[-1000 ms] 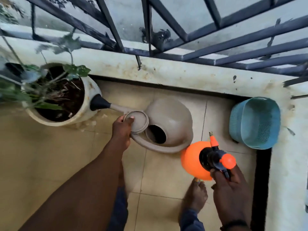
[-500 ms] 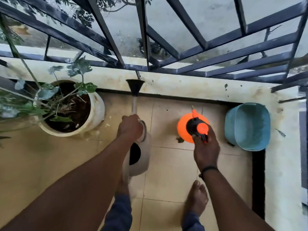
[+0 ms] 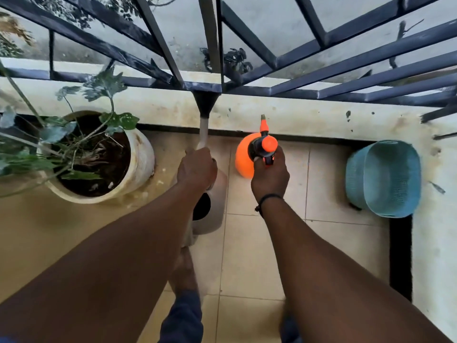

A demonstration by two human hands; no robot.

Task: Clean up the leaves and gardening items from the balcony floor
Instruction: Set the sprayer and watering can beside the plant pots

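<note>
Beige watering can (image 3: 210, 206), centre frame: raised from lying on the tiles to upright, handle clenched in left hand (image 3: 196, 169). Orange pressure sprayer (image 3: 244, 157), right of it: lifted, handle grasped by right hand (image 3: 269, 177). Both items off floor; stowing next.

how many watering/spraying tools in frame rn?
2. Beige watering can, centre, handle gripped by the left hand, spout toward the railing. Orange sprayer, beside it, its black head held by the right hand. None visible elsewhere.
</note>
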